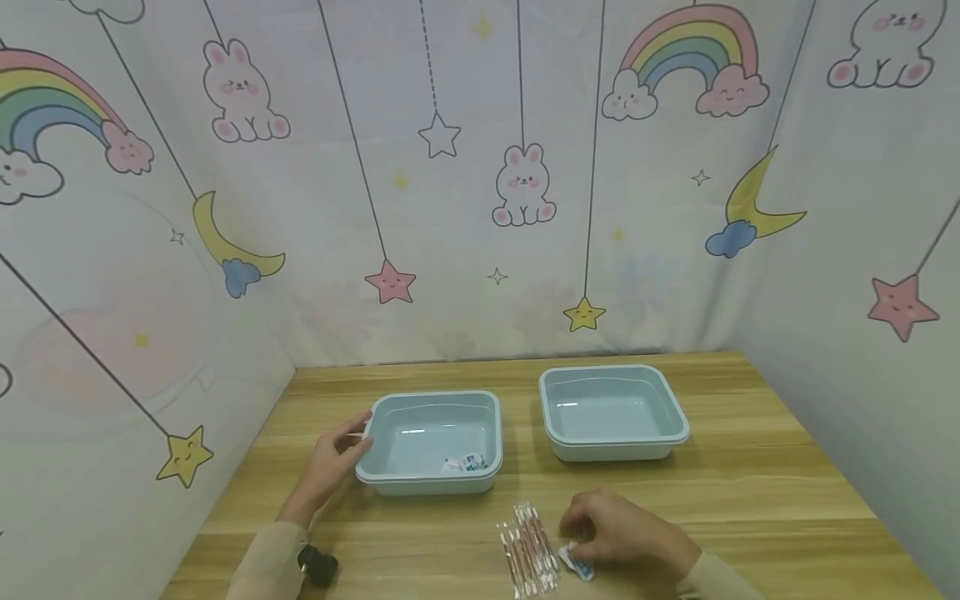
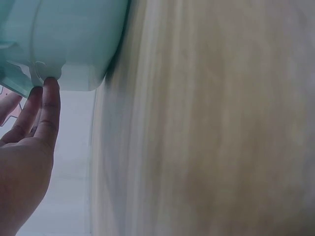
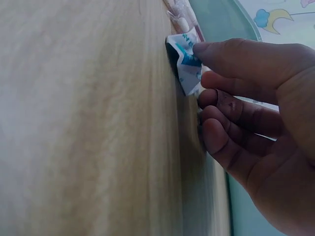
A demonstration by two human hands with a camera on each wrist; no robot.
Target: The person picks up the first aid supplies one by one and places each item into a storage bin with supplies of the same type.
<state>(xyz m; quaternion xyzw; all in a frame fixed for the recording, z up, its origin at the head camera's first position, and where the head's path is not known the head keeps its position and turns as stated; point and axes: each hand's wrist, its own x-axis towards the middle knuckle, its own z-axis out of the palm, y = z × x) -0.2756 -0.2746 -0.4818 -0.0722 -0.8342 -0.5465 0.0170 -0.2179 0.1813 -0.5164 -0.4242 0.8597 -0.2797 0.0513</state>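
Note:
My left hand (image 1: 330, 468) is at the left side of a pale blue plastic basin (image 1: 420, 486). In the left wrist view, its nearly straight fingers (image 2: 48, 110) touch the outside of that basin's wall. A few small white and blue packets (image 1: 474, 462) lie inside, at the front right. Low over the table, my right hand (image 1: 622, 532) pinches a small crumpled white and teal packet (image 3: 186, 61) between thumb and forefinger, the other fingers curled. Just left of it lies a bunch of cotton swabs (image 1: 530, 550) in clear wrappers, with brownish sticks.
A second pale blue basin (image 1: 615, 452) stands at the back right of the wood-grain table (image 1: 765, 500). Cloth walls (image 1: 450, 217) printed with rabbits, stars and rainbows enclose the table at the back and sides. A black device (image 1: 318, 565) is strapped to the left wrist.

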